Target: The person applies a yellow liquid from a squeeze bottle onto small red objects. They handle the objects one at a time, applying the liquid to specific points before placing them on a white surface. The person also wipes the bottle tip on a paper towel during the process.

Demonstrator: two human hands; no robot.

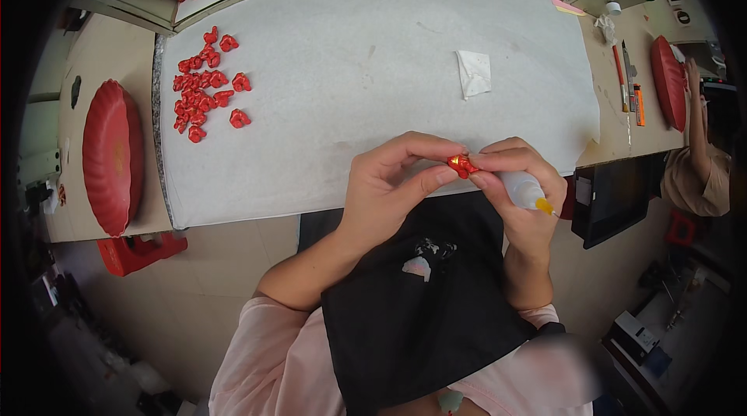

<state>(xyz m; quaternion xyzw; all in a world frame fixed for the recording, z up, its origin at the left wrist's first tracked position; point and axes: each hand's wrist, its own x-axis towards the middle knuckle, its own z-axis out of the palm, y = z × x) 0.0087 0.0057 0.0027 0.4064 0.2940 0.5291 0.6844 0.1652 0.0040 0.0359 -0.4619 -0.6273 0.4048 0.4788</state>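
Between the fingertips of both hands I hold a small glossy red figurine (pixel 463 166) with gold on it, just over the near edge of the white sheet. My left hand (pixel 389 179) pinches its left side with thumb and forefinger. On its right side, my right hand (pixel 525 175) grips it with thumb and fingers. That same hand also has a whitish squeeze bottle (pixel 522 189) tucked in it, its yellow tip and thin needle pointing down to the right, away from the figurine. What the figurine depicts is too small to tell.
Several red pieces (pixel 204 93) lie grouped on the sheet's left. A folded white tissue (pixel 473 73) rests right of centre. Red scalloped trays (pixel 113 159) stand on both sides. An orange-handled knife (pixel 639 105) and a brush are at right, near another person's arm (pixel 698 124).
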